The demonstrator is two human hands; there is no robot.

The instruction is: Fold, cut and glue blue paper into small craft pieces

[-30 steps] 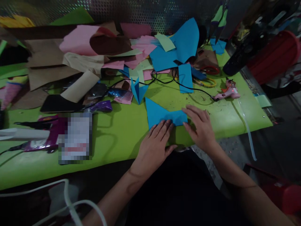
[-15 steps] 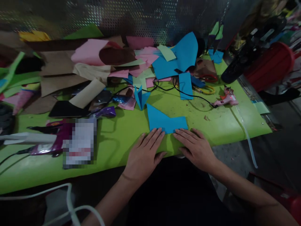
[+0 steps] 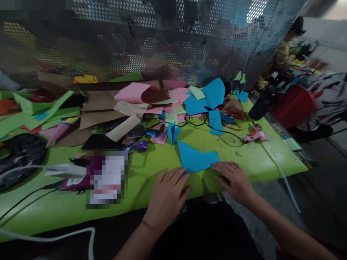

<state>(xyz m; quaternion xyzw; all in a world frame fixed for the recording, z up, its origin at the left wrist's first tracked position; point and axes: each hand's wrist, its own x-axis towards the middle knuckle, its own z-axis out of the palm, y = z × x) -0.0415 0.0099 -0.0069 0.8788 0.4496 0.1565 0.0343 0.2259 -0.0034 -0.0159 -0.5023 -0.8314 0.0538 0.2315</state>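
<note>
A flat blue folded piece (image 3: 195, 157), foam or paper, with a pointed upper left corner, lies near the table's front edge. My left hand (image 3: 168, 191) rests at its lower left corner, fingers stretched out and fingertips at the edge. At its lower right corner lie the slightly bent, extended fingers of my right hand (image 3: 235, 180). Neither hand is closed around anything. Just behind stands a small folded blue piece (image 3: 172, 133). A blue rectangular strip (image 3: 215, 122) lies farther back on the right.
Coloured sheets, including a pink roll (image 3: 130, 93), are heaped along the back of the green table (image 3: 151, 162). A pink glue gun (image 3: 256, 135) lies right, its black cord crossing behind the pieces. At left are a purple device (image 3: 77, 182) and a black coil (image 3: 24, 159). A person (image 3: 282, 54) is beyond.
The view has tilted upward, so the table appears lower. My right hand has shifted outward to the blue piece's right corner, and the piece is slightly turned. My left hand stays at its lower left.
</note>
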